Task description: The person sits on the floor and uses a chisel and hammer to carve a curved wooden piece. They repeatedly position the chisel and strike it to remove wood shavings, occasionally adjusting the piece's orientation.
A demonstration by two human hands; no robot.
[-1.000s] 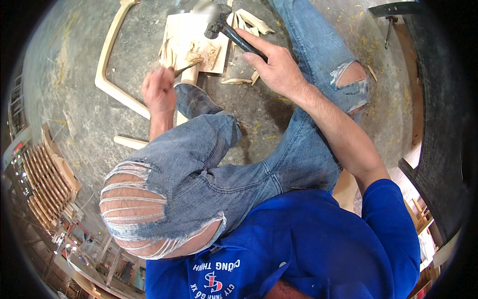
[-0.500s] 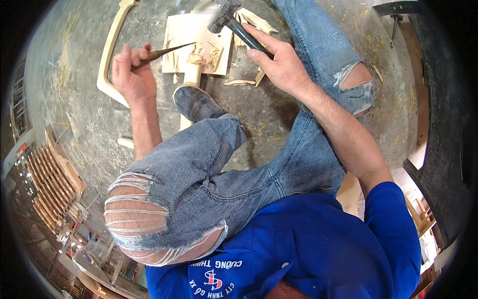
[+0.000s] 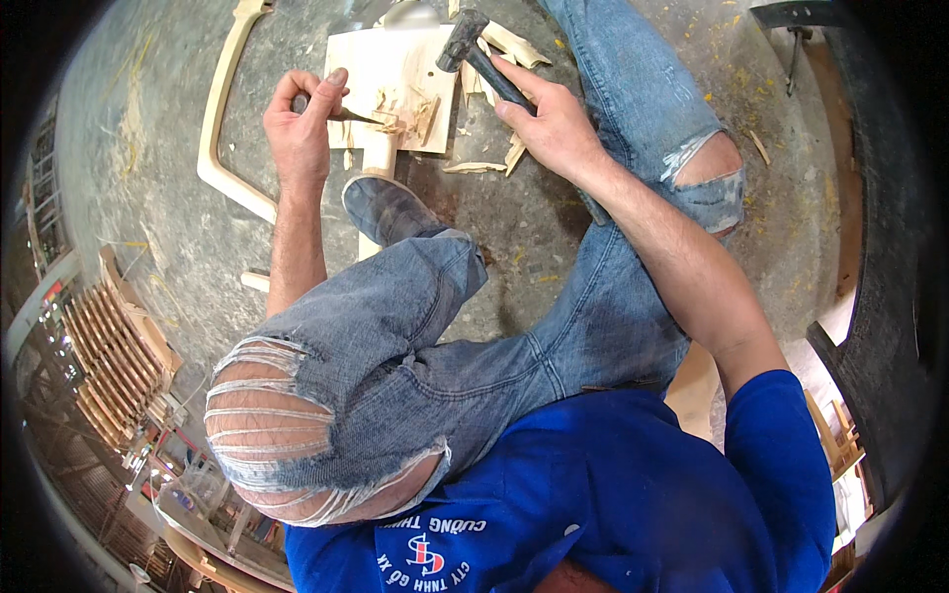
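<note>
From my remote view, the left hand (image 3: 300,127) is wrapped around a chisel (image 3: 354,116), its blade pointing rightward, long axis nearly crosswise. Apart from it, the right hand (image 3: 556,127) grips a hammer (image 3: 491,76), head angled forward-left. A wooden board (image 3: 348,54) lies ahead, between both hands.

A royal-blue, short-sleeved shirt (image 3: 643,484) bears a red-and-white emblem (image 3: 425,556); faded-blue denim jeans (image 3: 474,361) gape, frayed, at both knees; a rounded dark-grey shoe (image 3: 388,210) shows.
</note>
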